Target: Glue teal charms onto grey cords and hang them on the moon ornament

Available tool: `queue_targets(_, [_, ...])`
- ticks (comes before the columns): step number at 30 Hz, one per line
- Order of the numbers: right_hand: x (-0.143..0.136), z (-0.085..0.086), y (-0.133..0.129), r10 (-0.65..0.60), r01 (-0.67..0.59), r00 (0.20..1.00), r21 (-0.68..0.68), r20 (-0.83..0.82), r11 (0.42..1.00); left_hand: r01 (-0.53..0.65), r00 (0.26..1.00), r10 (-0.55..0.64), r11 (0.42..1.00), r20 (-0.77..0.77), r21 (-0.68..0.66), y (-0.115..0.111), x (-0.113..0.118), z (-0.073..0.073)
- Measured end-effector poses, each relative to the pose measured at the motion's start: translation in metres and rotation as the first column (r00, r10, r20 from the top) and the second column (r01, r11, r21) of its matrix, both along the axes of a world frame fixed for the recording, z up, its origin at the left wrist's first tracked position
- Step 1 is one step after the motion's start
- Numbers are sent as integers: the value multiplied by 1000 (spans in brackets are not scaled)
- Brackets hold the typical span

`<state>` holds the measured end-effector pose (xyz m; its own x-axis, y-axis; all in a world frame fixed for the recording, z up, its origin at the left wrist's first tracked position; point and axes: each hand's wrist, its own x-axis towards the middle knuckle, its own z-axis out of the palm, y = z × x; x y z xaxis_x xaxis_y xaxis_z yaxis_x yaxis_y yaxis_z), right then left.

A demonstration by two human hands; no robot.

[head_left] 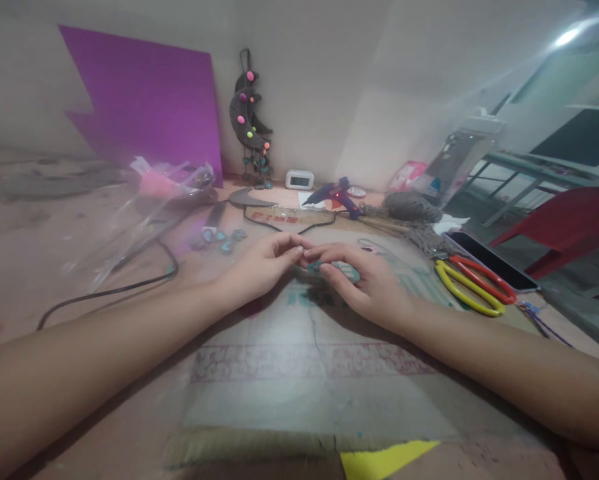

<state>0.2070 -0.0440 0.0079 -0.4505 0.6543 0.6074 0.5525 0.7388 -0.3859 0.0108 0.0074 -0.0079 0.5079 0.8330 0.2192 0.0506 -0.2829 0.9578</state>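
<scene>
My left hand (279,261) and my right hand (362,277) meet at the fingertips over a printed plastic-covered mat (274,397). The left thumb and index finger are pinched together on something too small to make out. Between the fingers of my right hand shows a small teal piece (347,269), curled under the palm. A thin grey thread (315,330) hangs or lies below the hands. Several small blue-grey pieces (221,237) lie to the left of my left hand.
A glue gun (333,193) with a red light stands behind the hands, near a small white clock (299,179). Yellow-and-red-handled scissors (469,290), a phone (489,260) and grey yarn (412,207) are at right. A black cable (114,290) curves at left.
</scene>
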Motion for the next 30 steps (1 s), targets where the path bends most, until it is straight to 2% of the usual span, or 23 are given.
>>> queue_targets(10, [0,-2,2,18,-18,1000,-8,18,1000,11,1000,-11,1000,-16,15,1,0,0])
queue_targets(17, [0,-3,2,34,-33,998,-22,55,999,-54,998,53,998,-35,-36,-1,0,1])
queue_targets(24, [-1,-3,2,64,-60,996,-70,58,996,-18,999,18,999,-27,-29,0,1,2])
queue_targets(27, [-1,-1,2,23,-22,1000,-79,10,997,-21,1000,21,999,-9,-43,-1,2,2])
queue_targets(30, [0,1,4,-83,77,995,-99,-59,992,-38,999,39,997,11,-72,-3,3,0])
